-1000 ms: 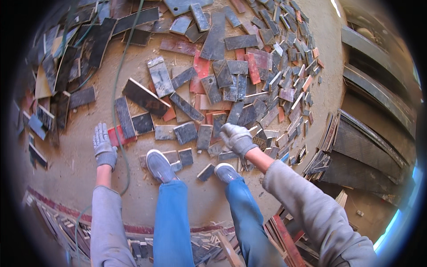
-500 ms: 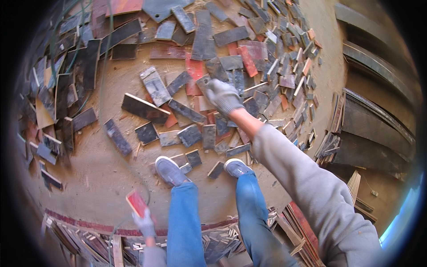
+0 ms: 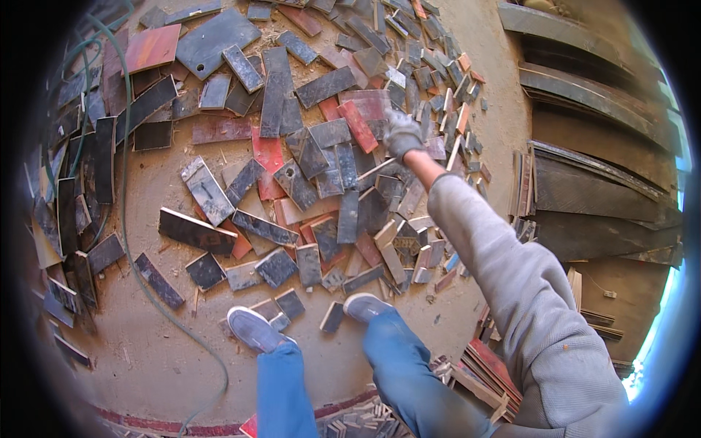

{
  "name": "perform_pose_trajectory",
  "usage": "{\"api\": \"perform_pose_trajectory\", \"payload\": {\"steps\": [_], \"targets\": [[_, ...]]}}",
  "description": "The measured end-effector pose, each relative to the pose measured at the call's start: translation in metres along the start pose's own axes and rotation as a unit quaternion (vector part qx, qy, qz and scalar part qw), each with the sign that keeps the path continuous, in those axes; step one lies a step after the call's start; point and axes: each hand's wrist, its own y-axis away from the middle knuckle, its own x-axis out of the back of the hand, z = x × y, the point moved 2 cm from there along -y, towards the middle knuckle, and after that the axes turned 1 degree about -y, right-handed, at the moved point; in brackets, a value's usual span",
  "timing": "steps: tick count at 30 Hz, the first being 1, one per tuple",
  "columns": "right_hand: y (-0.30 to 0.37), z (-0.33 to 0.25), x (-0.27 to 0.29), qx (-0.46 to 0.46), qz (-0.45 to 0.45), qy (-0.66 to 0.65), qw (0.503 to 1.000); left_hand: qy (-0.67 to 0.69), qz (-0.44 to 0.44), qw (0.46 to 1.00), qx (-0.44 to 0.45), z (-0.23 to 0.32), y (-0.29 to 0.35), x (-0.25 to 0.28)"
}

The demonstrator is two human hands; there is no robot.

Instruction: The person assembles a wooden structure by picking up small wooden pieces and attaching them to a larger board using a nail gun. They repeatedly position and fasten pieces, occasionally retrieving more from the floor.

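1. Light's decent overall: the floor (image 3: 182, 365) looks pretty evenly lit, just a bit hazy, and shadows around the wood pieces (image 3: 274, 98) are soft.
2. Brightest spot is that glare strip (image 3: 646, 358) down the right edge, blown out to white with a bluish fringe.
3. Stacked boards (image 3: 591, 182) on the right go way dimmer, with dark shadow in the gaps.
4. Right hand (image 3: 404, 136) is kinda smeary, while mid-frame is fairly crisp.
5. Heavy fisheye: edges bend, the left rim goes soft, corners are black.
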Motion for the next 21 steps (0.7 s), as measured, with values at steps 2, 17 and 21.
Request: {"api": "perform_pose_trajectory", "payload": {"steps": [2, 17, 21], "targets": [[-0.046, 0.001, -0.003, 0.059, 0.059, 0.042, 0.996, 0.009, 0.005, 1.0, 0.003, -0.006, -0.001, -0.004], [0.195, -0.015, 0.157, -0.011, -0.24, -0.485, 0.841, 0.225, 0.013, 0.974, -0.013, -0.155, 0.216, 0.124], [0.378, -0.078, 0.277, -0.076, -0.456, -0.747, 0.478, 0.109, 0.299, 0.93, -0.183, -0.134, 0.431, 0.155]]}}
